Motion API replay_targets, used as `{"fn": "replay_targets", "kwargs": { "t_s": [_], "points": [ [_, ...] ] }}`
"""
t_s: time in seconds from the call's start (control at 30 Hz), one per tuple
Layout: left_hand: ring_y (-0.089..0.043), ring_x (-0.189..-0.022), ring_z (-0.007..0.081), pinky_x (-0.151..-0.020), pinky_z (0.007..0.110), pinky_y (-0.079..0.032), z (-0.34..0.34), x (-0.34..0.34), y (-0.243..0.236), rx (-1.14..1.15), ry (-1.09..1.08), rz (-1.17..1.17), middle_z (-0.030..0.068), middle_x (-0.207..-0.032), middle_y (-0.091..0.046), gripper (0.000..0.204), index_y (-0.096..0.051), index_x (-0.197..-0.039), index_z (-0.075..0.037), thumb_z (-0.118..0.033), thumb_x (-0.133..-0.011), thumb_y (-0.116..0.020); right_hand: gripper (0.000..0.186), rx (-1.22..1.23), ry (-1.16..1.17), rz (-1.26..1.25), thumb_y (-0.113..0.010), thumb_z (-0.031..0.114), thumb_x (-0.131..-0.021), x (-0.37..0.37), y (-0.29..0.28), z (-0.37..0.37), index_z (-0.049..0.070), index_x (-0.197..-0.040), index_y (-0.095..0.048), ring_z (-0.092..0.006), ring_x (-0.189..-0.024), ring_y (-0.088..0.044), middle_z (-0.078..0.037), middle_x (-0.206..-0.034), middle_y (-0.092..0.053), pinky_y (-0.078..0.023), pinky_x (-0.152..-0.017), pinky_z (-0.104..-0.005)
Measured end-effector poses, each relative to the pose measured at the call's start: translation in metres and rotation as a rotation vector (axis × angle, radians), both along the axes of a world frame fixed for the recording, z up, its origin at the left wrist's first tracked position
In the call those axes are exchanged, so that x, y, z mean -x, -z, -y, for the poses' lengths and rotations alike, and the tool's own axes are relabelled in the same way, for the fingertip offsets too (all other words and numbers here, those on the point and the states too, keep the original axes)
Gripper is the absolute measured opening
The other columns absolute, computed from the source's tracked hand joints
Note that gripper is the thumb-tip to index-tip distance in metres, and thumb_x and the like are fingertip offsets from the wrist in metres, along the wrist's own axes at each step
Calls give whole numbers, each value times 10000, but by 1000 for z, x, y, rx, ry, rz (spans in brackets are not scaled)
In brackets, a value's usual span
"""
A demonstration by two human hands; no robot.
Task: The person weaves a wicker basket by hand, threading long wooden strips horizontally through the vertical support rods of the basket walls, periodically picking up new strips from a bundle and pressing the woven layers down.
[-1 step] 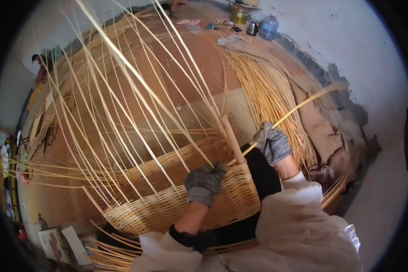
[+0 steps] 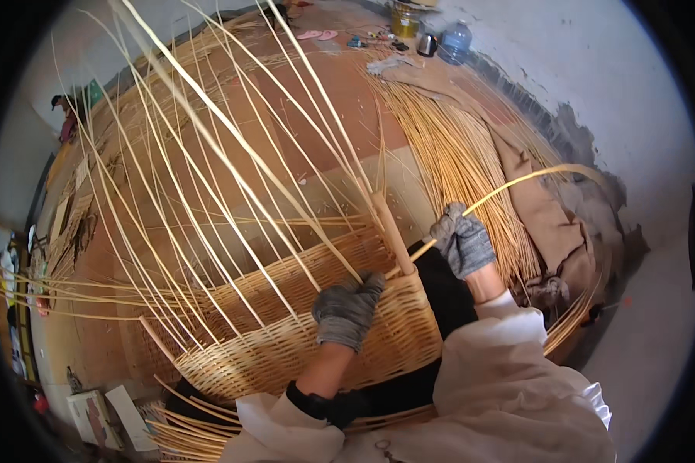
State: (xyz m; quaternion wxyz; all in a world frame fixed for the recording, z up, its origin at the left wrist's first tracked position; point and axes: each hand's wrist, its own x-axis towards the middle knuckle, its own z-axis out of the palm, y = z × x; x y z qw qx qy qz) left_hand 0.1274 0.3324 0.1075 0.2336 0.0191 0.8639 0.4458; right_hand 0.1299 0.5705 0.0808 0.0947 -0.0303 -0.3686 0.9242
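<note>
A partly woven wicker basket (image 2: 247, 361) lies in front of me, its long upright rods fanning away to the upper left. My left hand (image 2: 349, 312), in a grey glove, is closed at the basket's upper edge, around the foot of an upright willow rod (image 2: 289, 189). In my gloved right hand (image 2: 465, 241) I grip a yellow willow strand (image 2: 510, 184). One end of this strand runs behind the thick wooden corner post (image 2: 392, 235); the other arches away to the right. My left fingertips are partly hidden.
A large bundle of loose rods (image 2: 440, 147) spreads on the floor at the right, beside brown cloth (image 2: 544, 208). More rods (image 2: 189, 432) lie at lower left. A water jug (image 2: 455, 42) and a kettle (image 2: 428, 45) stand by the wall. A person (image 2: 68, 116) is at far left.
The free end of the strand in my right hand has swung down and right, and it bends in a fuller arch. Both hands keep their grips almost in place.
</note>
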Motion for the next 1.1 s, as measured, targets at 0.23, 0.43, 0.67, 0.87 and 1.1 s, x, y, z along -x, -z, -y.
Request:
{"fn": "replay_targets", "kwargs": {
  "t_s": [0.23, 0.43, 0.67, 0.87, 1.1],
  "points": [
    [-589, -839, 284, -810, 410, -434, -29, -26, -22, 54, -84, -980, 136, -866, -616, 491, -582, -1078, -47, -332, -699, -709, 196, 26, 161, -117, -631, 217, -807, -6, -6, 19, 117, -808, -463, -168, -593, -428, 0, -622, -423, -419, -652, -340],
    [-587, -803, 286, -757, 382, -460, -36, -15, -13, -79, 76, -634, 132, -808, -598, 371, -622, -989, -63, -299, -712, -691, 237, -83, 10, -75, -609, 268, -830, -13, -32, 15, 68, -906, -510, -250, -761, -580, -85, -758, -582, -488, -783, -432],
    [-594, -801, 246, -763, 364, -467, -29, -7, -5, -203, 117, -572, 107, -835, -598, 296, -648, -941, -80, -268, -714, -680, 186, -285, 244, 188, -555, 245, -868, -50, -44, 36, 65, -870, -506, -293, -744, -639, -212, -842, -615, -557, -632, -391],
    [-586, -782, 274, -697, 375, -461, -30, -6, 5, -174, 128, -651, 109, -827, -596, 291, -653, -917, -83, -304, -728, -653, 239, -463, 725, 76, -527, 228, -888, -78, -43, 123, -10, -898, -509, -203, -714, -604, -154, -851, -593, -526, -586, -274],
    [-475, -1014, 298, -877, 484, -351, -60, -38, -42, -38, 36, -944, 143, -987, -516, 434, -562, -1018, -19, -287, -683, -630, 247, -1997, 675, -200, -481, 204, -890, -140, -85, 65, 8, -1005, -578, -147, -736, -563, -84, -900, -570, -490, -662, -253]
  ]
}}
